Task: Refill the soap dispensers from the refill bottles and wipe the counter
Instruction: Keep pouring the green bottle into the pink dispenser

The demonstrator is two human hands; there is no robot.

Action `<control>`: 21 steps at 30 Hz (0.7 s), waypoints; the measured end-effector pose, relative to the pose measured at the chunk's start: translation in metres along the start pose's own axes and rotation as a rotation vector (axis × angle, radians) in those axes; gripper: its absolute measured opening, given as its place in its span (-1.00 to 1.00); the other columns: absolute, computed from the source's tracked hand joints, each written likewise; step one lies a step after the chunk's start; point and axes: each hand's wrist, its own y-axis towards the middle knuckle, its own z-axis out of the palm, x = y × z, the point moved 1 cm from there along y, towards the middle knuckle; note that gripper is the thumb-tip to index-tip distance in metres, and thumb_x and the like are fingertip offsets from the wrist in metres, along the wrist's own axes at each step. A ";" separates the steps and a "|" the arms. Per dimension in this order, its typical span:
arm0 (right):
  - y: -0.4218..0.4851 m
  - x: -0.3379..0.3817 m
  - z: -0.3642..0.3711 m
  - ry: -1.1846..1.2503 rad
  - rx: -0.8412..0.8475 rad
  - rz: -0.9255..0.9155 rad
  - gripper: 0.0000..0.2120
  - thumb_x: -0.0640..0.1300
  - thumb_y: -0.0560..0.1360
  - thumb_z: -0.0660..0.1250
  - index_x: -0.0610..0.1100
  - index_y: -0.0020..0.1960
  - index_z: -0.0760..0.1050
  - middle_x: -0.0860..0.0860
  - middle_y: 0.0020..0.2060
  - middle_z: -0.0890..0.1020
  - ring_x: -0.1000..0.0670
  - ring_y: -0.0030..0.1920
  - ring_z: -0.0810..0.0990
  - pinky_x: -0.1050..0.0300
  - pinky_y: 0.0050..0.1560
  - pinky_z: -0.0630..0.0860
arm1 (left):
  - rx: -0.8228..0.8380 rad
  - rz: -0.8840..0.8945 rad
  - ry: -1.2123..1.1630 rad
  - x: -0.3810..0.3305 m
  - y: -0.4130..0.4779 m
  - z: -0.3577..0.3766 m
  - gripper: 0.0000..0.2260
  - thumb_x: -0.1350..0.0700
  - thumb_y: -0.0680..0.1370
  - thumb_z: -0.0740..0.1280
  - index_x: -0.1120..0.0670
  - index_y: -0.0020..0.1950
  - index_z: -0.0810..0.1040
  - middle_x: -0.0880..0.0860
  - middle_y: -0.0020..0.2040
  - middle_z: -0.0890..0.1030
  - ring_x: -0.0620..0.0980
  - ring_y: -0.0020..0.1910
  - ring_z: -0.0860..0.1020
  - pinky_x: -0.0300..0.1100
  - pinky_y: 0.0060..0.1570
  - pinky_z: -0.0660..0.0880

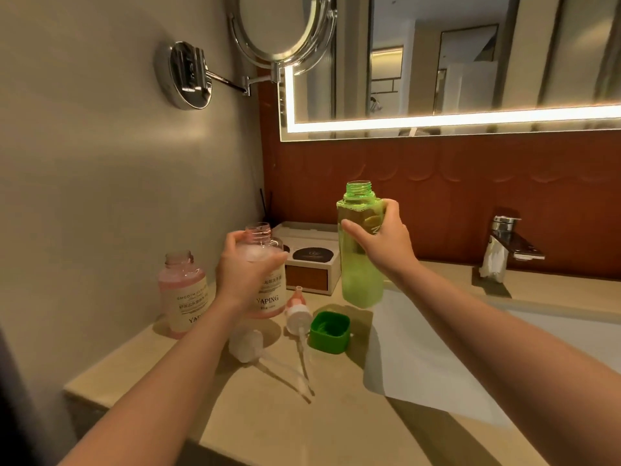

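Observation:
My left hand [245, 267] grips a pink soap dispenser bottle [268, 290] with its neck open, held upright just above the counter [235, 425]. My right hand [383, 243] holds an uncapped green refill bottle [359, 277] upright, lifted above the counter to the right of the dispenser. A second open pink dispenser bottle [184, 294] stands at the left by the wall. Two pump heads with tubes [297, 317] [247, 344] lie on the counter. The green cap [329, 331] sits open side up beside them. A white cloth [420, 358] lies flat on the right.
A white and wood tray box [312, 264] stands against the red back wall. A chrome tap [510, 243] and the sink basin [571, 331] are at the right. A swing-arm mirror [279, 28] hangs on the left wall above.

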 end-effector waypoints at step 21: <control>0.004 -0.028 0.047 0.089 0.296 0.144 -0.16 -0.06 0.30 0.53 -0.05 0.42 0.10 0.01 0.26 0.41 0.02 0.25 0.36 0.07 0.23 0.38 | 0.130 -0.216 0.096 0.050 0.022 -0.003 -0.19 0.08 0.32 0.53 0.00 0.42 0.13 0.12 0.39 0.32 0.14 0.31 0.37 0.02 0.20 0.39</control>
